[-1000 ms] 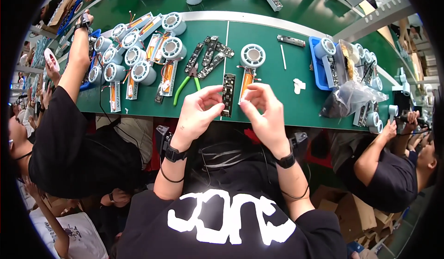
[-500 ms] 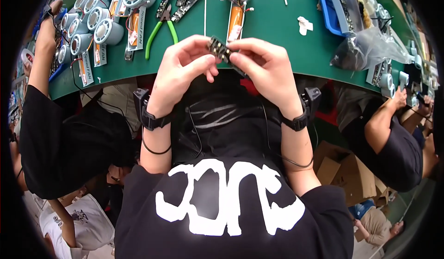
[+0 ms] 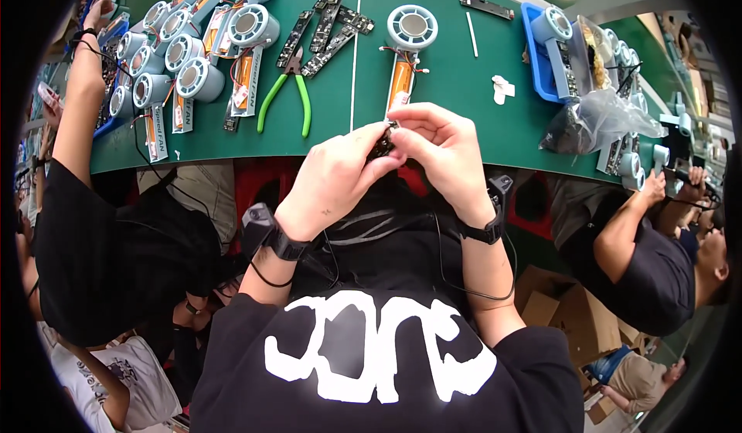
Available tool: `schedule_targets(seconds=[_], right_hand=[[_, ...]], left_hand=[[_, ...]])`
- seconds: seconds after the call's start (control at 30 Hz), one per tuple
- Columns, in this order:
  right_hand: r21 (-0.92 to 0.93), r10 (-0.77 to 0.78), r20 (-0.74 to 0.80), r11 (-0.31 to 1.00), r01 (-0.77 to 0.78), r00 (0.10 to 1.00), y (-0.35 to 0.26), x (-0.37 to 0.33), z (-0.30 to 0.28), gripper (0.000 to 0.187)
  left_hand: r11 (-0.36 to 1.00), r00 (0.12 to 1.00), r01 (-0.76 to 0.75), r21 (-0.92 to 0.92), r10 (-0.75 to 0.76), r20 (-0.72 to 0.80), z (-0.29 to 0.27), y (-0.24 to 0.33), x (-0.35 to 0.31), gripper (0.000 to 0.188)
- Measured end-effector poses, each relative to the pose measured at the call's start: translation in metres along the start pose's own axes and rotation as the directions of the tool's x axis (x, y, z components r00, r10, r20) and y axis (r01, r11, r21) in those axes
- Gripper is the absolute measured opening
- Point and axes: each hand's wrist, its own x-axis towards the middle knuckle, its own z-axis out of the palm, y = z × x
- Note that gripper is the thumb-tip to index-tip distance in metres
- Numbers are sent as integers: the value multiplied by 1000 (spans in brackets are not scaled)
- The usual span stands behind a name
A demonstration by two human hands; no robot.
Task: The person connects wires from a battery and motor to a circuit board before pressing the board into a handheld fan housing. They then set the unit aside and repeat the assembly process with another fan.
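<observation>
At the table's near edge, my left hand [image 3: 334, 172] and my right hand [image 3: 439, 149] pinch a small dark circuit board [image 3: 382, 146] between them. My fingers cover most of it, so only a short part shows. Just beyond my hands lies an opened handheld fan [image 3: 412, 28] with a light blue round head, thin wires and an orange battery [image 3: 401, 78] in its handle. To the left are diagonal cutters [image 3: 292, 97] with green handles, their jaws beside several loose circuit boards [image 3: 318, 39].
Several blue fans [image 3: 185, 54] crowd the left of the green table [image 3: 464, 124]. Right lie a dark strip board [image 3: 487, 6], a white stick [image 3: 472, 34], a white scrap [image 3: 502, 89], a blue tray [image 3: 535, 54] and a clear bag [image 3: 599, 124]. People work on both sides.
My hands have drawn closer together around the circuit board, which is turned and more covered now. The view has shifted, showing more of the table's far part.
</observation>
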Motion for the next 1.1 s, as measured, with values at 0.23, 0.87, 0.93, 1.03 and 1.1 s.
schedule_targets(seconds=[0.23,0.87,0.93,1.03,1.1], right_hand=[[-566,-423,-268,797,214,866,-19,42,-11,23],[-515,-443,-209,807,287,872,-21,64,-19,21],[-538,-454,-218,795,282,864,-14,62,-22,21],[-623,-554,-240,718,311,797,-5,60,-28,22],[-623,-553,-239,718,311,798,-1,59,-31,20]], left_hand=[[849,971,181,-496,-235,-47,-10,-18,28,28],[996,968,14,-86,-35,-248,-2,-32,85,24],[992,966,-27,-127,-7,-258,1,-32,82,19],[992,962,-23,-124,-11,-271,8,-30,82,17],[992,961,-23,-121,-12,-278,10,-26,82,17]])
